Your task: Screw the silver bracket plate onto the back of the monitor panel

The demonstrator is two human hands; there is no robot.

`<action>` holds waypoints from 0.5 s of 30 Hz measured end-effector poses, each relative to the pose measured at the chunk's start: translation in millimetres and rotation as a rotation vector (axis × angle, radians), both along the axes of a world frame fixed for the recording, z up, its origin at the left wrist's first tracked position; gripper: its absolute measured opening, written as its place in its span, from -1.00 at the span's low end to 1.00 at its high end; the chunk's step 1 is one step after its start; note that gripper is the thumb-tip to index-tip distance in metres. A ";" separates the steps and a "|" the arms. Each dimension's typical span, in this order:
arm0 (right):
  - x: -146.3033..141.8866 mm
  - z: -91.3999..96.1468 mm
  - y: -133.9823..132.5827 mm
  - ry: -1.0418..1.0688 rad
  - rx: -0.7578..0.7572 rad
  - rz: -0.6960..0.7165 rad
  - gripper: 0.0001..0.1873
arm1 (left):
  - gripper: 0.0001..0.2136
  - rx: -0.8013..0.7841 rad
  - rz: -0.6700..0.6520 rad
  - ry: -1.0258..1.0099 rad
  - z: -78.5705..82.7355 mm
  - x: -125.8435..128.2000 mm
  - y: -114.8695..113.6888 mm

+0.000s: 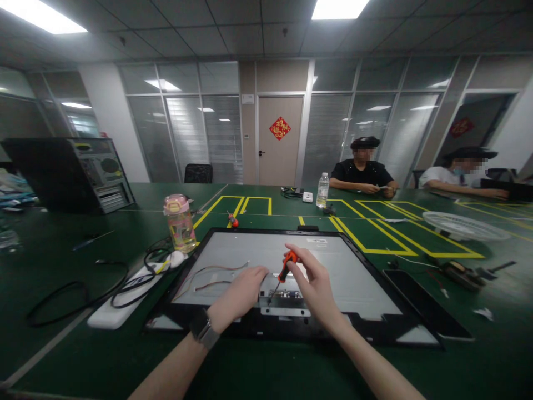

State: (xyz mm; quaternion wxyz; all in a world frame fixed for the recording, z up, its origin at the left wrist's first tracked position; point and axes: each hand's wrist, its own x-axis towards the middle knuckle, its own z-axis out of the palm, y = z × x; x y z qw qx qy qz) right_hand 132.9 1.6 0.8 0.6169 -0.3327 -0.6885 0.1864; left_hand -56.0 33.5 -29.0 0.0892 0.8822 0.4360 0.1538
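Observation:
A flat display panel (358,266) with a black frame and grey back lies on the green table in front of me. My right hand (314,278) grips an orange and black screwdriver (285,268), its shaft slanting down to the left. The tip meets a metal bracket with a small board (287,294) near the panel's front edge. My left hand (245,289) rests on the bracket's left side, fingers together and pointing right; whether they pinch anything is hidden. Thin wires (208,284) run across the panel left of that hand.
A white power strip (125,300) with black cables and a pink-lidded bottle (179,222) stand left. A computer case (70,175) is farther back. To the right lie a dark flat slab (425,303) and a white ring (462,225). Two people sit across the table near a water bottle (322,190).

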 end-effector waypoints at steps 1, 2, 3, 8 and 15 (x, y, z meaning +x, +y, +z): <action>0.2 0.1 0.5 0.004 0.016 -0.043 -0.72 | -0.60 0.001 -0.002 0.000 0.0 0.0 -0.2; 0.6 0.3 0.9 0.007 0.029 -0.073 -0.75 | -0.60 0.004 -0.005 0.001 0.0 -0.1 -0.4; 1.0 0.5 1.0 0.009 0.034 -0.084 -0.76 | -0.59 0.009 -0.006 0.002 0.0 -0.1 -0.5; 4.9 1.4 0.5 0.043 -0.046 0.082 -0.65 | -0.57 0.009 0.006 0.016 -0.1 0.0 0.1; 7.0 -0.8 7.3 0.112 -0.042 -0.006 -0.82 | -0.58 0.025 0.001 0.006 -2.6 -1.2 0.8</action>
